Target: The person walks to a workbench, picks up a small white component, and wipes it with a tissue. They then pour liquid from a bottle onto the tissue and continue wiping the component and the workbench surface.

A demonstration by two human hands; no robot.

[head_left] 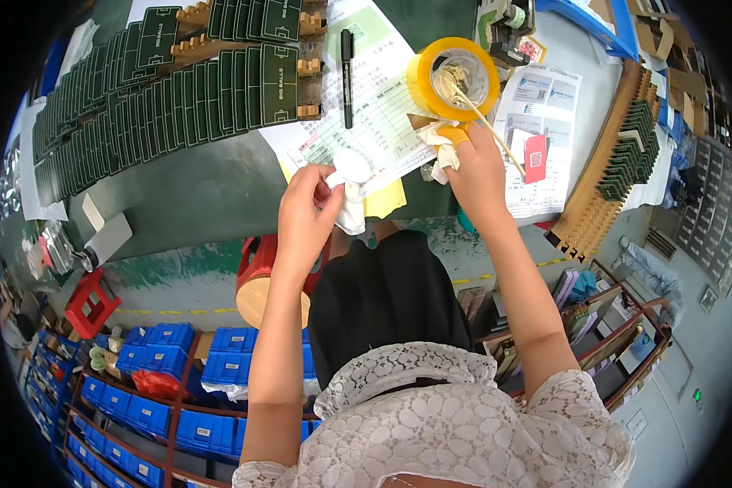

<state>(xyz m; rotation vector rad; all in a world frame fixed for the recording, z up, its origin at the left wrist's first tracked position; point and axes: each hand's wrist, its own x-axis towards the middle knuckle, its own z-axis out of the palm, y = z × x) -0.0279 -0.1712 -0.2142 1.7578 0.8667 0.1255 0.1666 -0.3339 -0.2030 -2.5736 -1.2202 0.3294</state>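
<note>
My left hand (307, 210) is closed, thumb and fingers pinching a crumpled white cloth (351, 191) that hangs over the table's near edge. Farther right, my right hand (478, 172) has its fingers curled down on a crumpled cream-coloured tissue (441, 154), with something orange-yellow showing by the fingertips. Just beyond that hand lies a wide roll of yellow tape (421, 75), small pale pieces inside its core. A thin wooden stick (496, 134) slants from the core past my right hand. Printed sheets (386, 134) and a black marker (347, 77) lie beyond the white cloth.
Rows of dark green boards (211, 93) stand in wooden racks at the left; another wooden rack (602, 207) holds boards at the right. A red card (535, 159) lies on papers. Below are a red stool (89, 302) and blue bins (207, 431) on shelves.
</note>
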